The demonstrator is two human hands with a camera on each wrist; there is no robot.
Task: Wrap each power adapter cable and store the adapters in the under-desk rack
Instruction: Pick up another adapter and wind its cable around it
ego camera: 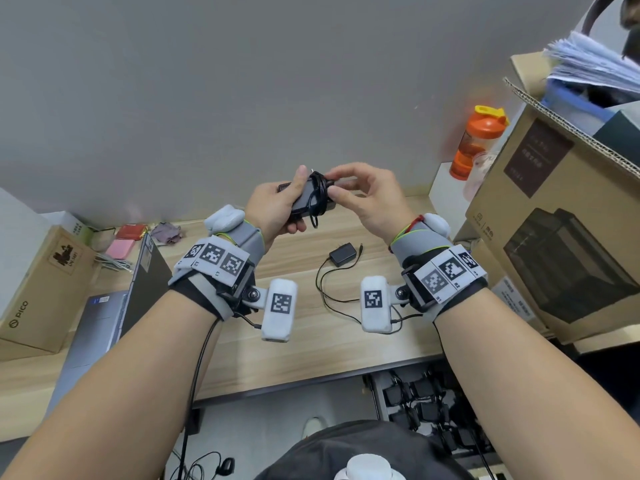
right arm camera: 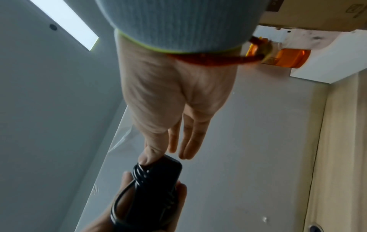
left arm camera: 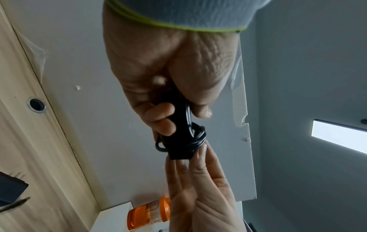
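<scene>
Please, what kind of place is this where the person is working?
Most likely an office desk or workstation. A laptop lies on the wooden desk, cardboard boxes and papers are stacked at the side, and a rack of power adapters sits under the desk.

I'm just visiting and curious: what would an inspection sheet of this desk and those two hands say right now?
Surface: light wooden desk, pushed against a grey wall.
Job's things: black adapter held up over the desk, cable coiled round it; second adapter lying on the desk, unwrapped; rack under the desk already holding adapters.
Clutter: orange bottle, cardboard boxes, laptop, stack of papers.
Hands: left hand grips the held adapter; right hand pinches the coil with its fingers.
Cables: second adapter's loose cable trailing across the desk.
Surroundings: ceiling light.
</scene>
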